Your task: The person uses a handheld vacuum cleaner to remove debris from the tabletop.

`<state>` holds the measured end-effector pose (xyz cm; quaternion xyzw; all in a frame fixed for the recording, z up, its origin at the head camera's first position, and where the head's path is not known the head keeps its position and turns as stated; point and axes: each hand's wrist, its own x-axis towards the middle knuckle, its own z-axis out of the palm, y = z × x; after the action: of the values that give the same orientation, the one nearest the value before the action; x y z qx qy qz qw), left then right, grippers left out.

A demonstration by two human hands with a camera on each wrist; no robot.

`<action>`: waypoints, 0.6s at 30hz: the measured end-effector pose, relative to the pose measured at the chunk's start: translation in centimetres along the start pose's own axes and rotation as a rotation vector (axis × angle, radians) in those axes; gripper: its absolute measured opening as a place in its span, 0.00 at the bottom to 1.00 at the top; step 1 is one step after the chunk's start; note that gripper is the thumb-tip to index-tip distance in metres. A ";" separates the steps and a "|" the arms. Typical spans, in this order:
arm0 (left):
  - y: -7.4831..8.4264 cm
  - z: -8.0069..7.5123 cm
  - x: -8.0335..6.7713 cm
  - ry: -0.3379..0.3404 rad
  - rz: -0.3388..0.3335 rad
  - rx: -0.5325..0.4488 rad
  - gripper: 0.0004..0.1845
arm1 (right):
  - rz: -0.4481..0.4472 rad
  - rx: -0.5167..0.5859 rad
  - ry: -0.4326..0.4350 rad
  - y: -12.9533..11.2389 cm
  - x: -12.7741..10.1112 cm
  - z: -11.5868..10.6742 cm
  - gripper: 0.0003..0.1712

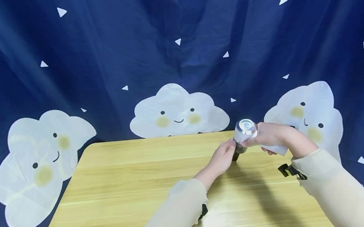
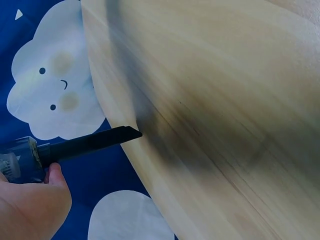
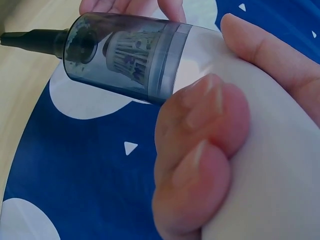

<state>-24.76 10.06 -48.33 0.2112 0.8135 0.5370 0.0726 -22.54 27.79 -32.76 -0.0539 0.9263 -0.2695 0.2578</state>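
My right hand (image 1: 272, 134) grips a white handheld vacuum cleaner (image 1: 239, 135) above the table's far right part, its fingers curled round the white body (image 3: 280, 170) in the right wrist view. A round, slotted vent (image 1: 247, 125) faces up. The clear, smoky dust cup (image 3: 95, 75) shows a pleated filter (image 3: 131, 57) inside. A black, slant-tipped crevice nozzle (image 2: 90, 145) sticks out of the cup and points down towards the tabletop. My left hand (image 1: 222, 158) holds the dust cup from the left, with a fingertip (image 2: 56, 175) close by the nozzle's base.
The light wooden table (image 1: 136, 188) has rounded far corners and ends just past the hands. Behind it hangs a dark blue curtain (image 1: 117, 41) with white clouds and triangles. A black strap (image 1: 291, 171) sits at the right wrist. Shadows of the arms fall across the wood.
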 end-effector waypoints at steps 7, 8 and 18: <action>-0.2 0.0 -0.5 0.001 0.011 0.033 0.32 | -0.009 -0.028 0.001 0.0 0.0 0.3 0.25; -0.2 -0.1 -0.5 0.002 0.011 0.041 0.32 | -0.010 -0.029 0.003 -0.1 0.0 0.3 0.26; -0.3 -1.8 -0.7 0.027 0.056 0.134 0.31 | -0.056 0.047 0.003 -0.4 0.6 0.3 0.26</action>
<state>-24.81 8.16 -48.00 0.2313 0.8421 0.4861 0.0322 -22.88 27.14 -33.04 -0.0732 0.9183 -0.2982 0.2500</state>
